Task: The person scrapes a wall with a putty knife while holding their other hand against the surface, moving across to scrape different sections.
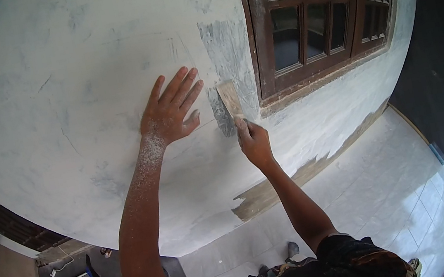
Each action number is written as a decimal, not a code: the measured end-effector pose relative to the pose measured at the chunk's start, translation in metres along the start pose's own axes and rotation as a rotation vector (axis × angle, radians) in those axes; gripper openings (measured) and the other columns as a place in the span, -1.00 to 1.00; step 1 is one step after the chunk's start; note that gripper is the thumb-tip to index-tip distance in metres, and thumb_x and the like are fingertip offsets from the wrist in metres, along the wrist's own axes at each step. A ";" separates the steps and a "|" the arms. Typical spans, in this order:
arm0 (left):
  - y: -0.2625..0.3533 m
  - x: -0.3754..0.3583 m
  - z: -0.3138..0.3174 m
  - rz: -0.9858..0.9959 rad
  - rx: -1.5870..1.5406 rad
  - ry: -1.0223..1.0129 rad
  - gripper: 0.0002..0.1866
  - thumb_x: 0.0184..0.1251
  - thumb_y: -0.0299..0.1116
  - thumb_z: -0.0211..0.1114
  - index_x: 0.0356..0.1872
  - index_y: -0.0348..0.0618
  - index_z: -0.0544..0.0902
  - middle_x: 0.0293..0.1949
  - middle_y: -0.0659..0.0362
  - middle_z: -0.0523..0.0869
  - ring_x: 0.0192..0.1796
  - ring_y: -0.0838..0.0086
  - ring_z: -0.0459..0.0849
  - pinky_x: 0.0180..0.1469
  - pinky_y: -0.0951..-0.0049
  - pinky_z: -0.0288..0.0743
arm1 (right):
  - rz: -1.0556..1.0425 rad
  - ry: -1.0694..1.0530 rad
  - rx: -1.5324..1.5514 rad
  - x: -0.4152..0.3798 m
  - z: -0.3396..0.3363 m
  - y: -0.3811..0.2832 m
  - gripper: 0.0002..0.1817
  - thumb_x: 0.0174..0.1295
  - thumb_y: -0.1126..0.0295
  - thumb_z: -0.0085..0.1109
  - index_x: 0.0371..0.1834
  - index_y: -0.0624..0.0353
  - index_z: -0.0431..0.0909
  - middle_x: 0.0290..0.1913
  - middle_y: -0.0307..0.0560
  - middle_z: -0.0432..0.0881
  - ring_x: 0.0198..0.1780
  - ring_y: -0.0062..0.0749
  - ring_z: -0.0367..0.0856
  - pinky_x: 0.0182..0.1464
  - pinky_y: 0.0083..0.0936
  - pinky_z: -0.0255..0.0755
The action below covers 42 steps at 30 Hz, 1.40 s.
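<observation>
My left hand lies flat against the white wall, its fingers spread. White dust coats that wrist and forearm. My right hand grips a scraper, whose blade rests on the wall just left of the window frame. Around the blade runs a grey scraped strip where the white coat is thin or gone. Thin cracks and bluish-grey patches mark the wall to the left of my hands. The scraper's handle is mostly hidden in my fingers.
A brown wooden window with glass panes is at upper right. Along the wall's foot runs a bare brownish band above pale floor tiles. A black sheet hangs at right. A blue-headed tool lies on dark floor at lower left.
</observation>
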State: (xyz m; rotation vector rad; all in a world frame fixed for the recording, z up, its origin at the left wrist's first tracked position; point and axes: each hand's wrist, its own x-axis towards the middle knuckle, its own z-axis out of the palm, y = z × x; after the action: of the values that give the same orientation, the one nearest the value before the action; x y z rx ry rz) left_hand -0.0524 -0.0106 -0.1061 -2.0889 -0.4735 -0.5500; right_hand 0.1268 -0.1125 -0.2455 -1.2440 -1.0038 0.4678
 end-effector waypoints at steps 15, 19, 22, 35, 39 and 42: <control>0.001 -0.002 0.000 -0.003 -0.038 -0.001 -0.26 0.19 0.08 0.29 0.45 0.27 0.36 0.56 0.34 0.17 0.60 0.48 0.02 0.62 0.05 -0.24 | 0.067 0.028 -0.069 -0.017 0.008 0.009 -0.42 0.50 -0.01 -0.02 -0.44 0.38 0.51 -0.65 0.12 0.43 -0.57 -0.25 0.34 -0.41 -0.23 0.30; 0.001 -0.002 0.001 0.003 -0.025 -0.021 -0.25 0.22 0.11 0.26 0.46 0.27 0.33 0.57 0.35 0.15 0.61 0.48 -0.01 0.63 0.05 -0.25 | 0.061 0.042 -0.187 -0.010 0.009 -0.010 -0.41 0.49 -0.02 -0.03 -0.43 0.39 0.51 -0.65 0.11 0.42 -0.56 -0.29 0.37 -0.40 -0.23 0.31; 0.000 -0.002 0.001 0.005 -0.008 -0.024 -0.24 0.22 0.14 0.25 0.47 0.28 0.31 0.57 0.35 0.13 0.62 0.48 -0.03 0.63 0.05 -0.27 | 0.089 0.032 -0.127 -0.023 0.008 -0.001 -0.38 0.49 -0.05 -0.03 -0.45 0.39 0.51 -0.66 0.11 0.42 -0.57 -0.31 0.39 -0.41 -0.24 0.31; -0.001 -0.001 -0.005 0.034 0.023 -0.061 -0.21 0.25 0.11 0.24 0.51 0.29 0.23 0.60 0.32 0.06 0.63 0.46 -0.09 0.63 0.05 -0.29 | 0.252 -0.046 0.007 -0.024 -0.001 -0.006 -0.34 0.44 -0.14 0.03 -0.59 0.29 0.48 -0.71 -0.14 0.45 -0.61 -0.48 0.42 -0.48 -0.36 0.31; -0.031 0.009 -0.021 0.171 0.088 -0.111 -0.20 0.25 0.07 0.26 0.52 0.29 0.20 0.60 0.30 0.04 0.63 0.45 -0.09 0.63 0.06 -0.27 | 0.207 -0.075 -0.023 -0.026 -0.010 -0.011 -0.40 0.42 -0.11 0.08 -0.51 0.27 0.51 -0.69 -0.16 0.46 -0.60 -0.53 0.41 -0.49 -0.39 0.32; -0.056 0.024 -0.039 0.285 0.116 -0.149 -0.18 0.24 0.06 0.28 0.53 0.29 0.18 0.60 0.31 0.02 0.62 0.45 -0.08 0.64 0.07 -0.27 | 0.008 -0.078 -0.138 -0.021 -0.009 -0.014 -0.43 0.41 -0.09 0.10 -0.40 0.31 0.56 -0.66 -0.04 0.50 -0.59 -0.41 0.47 -0.47 -0.33 0.35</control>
State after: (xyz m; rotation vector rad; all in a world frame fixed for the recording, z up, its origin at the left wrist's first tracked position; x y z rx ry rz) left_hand -0.0695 -0.0116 -0.0359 -2.0482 -0.2775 -0.1972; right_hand 0.1208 -0.1381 -0.2397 -1.3618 -1.1122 0.4624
